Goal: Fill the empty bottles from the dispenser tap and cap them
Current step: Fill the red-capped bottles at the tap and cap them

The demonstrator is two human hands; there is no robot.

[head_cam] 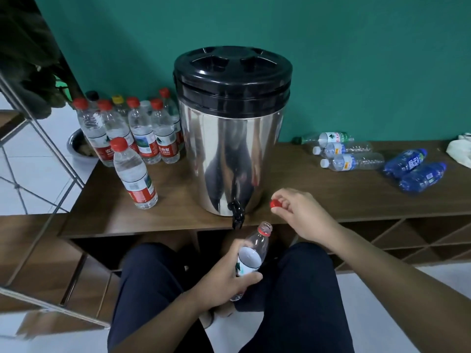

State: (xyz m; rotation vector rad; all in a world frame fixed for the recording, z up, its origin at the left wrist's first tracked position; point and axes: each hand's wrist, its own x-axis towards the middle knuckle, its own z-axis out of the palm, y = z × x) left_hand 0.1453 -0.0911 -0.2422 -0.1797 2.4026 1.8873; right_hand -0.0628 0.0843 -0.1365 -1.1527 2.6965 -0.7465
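Done: a bunch of full bottles [142,131] with caps on stands at the left of the table [318,197], close to the dispenser [232,128]. I count about 8, but some hide behind others. 1 more full bottle [135,174] stands alone in front of them.
In hand: the left hand [224,281] has its grip closed around an open bottle [252,256]. It looks empty. Its mouth tilts up, just under and a bit to the right of the tap [236,212].
Cap: the right hand [300,212] pinches the red cap [275,203] in its fingertips, above the table edge, beside the dispenser.
Step now: I think the filling of this bottle has not started. No water shows at the tap.
Left to do: 5 bottles lie on their sides at the right. 3 are clear bottles [351,154] and 2 are blue bottles [415,171]. They look empty.
How far: I guess more than half is done.
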